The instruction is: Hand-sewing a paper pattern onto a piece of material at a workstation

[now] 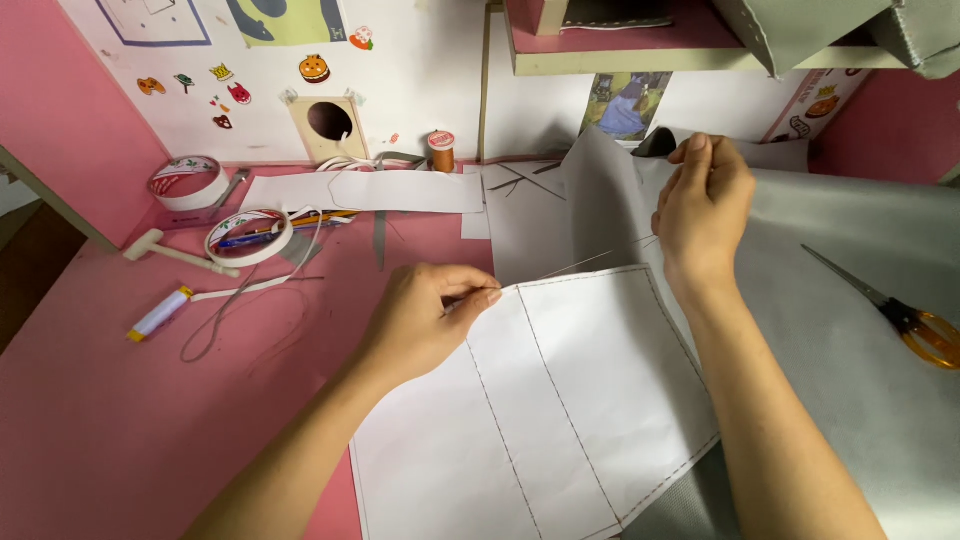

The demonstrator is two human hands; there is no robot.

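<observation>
Spread across the right half of the pink surface [120, 430]: a large sheet of grey fabric [850, 330], one corner lifted and folded back near the wall. Lying on top of it, toward the middle: a white paper pattern [560, 420] marked with dashed lines. Pinching the pattern's upper left corner: the left hand [425, 320], fingers [478, 296] clenched on the paper edge. Raised at the folded fabric corner: the right hand [703, 215], fingers closed on the grey edge. Stretched between the two hands: a thin thread [590, 262]. Resting on the fabric at far right: orange-handled scissors [900, 315]. On the left of the surface: two tape rolls [248, 238], a small white hammer [175, 252], an orange spool [441, 150].
</observation>
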